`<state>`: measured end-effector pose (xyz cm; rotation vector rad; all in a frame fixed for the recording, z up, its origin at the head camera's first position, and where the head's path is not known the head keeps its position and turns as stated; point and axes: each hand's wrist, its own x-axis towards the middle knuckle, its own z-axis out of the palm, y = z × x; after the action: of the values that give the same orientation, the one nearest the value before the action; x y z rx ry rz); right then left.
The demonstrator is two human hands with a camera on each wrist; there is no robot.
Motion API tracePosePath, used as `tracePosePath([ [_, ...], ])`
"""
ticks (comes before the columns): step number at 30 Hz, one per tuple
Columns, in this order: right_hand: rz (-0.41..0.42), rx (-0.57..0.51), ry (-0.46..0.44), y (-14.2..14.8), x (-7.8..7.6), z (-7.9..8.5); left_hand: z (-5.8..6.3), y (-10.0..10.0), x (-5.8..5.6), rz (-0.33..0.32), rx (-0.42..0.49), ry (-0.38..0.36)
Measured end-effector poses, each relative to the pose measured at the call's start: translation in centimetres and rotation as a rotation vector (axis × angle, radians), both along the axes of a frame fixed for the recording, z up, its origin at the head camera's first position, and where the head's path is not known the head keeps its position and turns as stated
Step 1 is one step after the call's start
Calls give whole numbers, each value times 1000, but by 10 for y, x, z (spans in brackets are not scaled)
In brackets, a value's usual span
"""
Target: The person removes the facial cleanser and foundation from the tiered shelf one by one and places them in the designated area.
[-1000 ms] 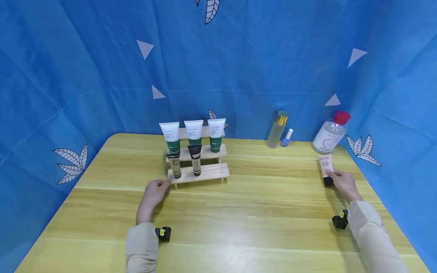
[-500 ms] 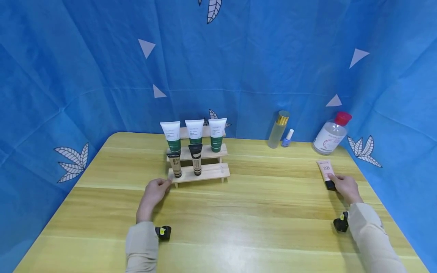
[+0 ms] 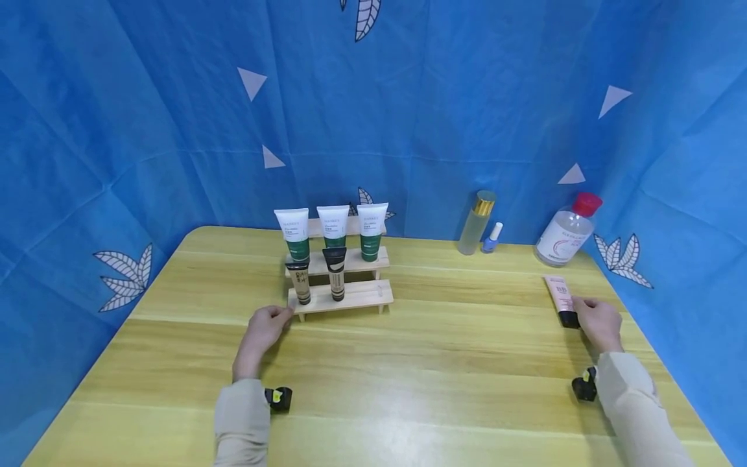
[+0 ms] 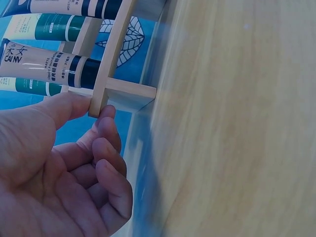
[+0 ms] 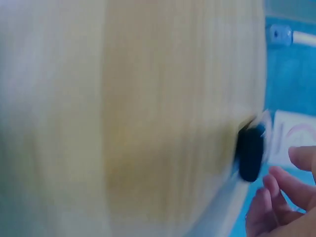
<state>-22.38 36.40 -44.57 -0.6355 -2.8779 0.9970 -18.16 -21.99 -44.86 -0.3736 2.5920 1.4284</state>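
Note:
My left hand [image 3: 264,332] pinches the left end of the lower step of a wooden tiered rack [image 3: 364,295]. In the left wrist view its thumb lies on one face of the slat [image 4: 101,89] and a fingertip on the other. Two small beige foundation tubes [image 3: 336,279] with black ends stand on the lower step. Three white-and-green tubes [image 3: 370,227] stand on the step above. At the right, a pink BB cream tube [image 3: 560,295] with a black cap lies on the table beside my right hand [image 3: 598,321]. The right wrist view shows thumb and fingers parted, beside the tube's cap [image 5: 251,152].
Behind the BB cream stands a clear bottle [image 3: 563,237] with a red cap. Farther left at the table's back edge are a gold-capped bottle [image 3: 474,227] and a small blue nail polish [image 3: 491,239]. Blue cloth [image 3: 438,97] hangs behind the wooden table [image 3: 443,363].
The BB cream tube has come down flat on the table, and my right hand has let go, shifting slightly right. My left hand keeps its grip on the rack.

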Motion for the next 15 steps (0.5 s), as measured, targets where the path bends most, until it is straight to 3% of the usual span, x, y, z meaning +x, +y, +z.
tracePosePath([
  [7, 86, 36, 238, -39, -2, 8, -2, -1, 3, -4, -9, 0],
  [15, 222, 2, 380, -80, -6, 14, 0, 1, 0, 6, -8, -6],
])
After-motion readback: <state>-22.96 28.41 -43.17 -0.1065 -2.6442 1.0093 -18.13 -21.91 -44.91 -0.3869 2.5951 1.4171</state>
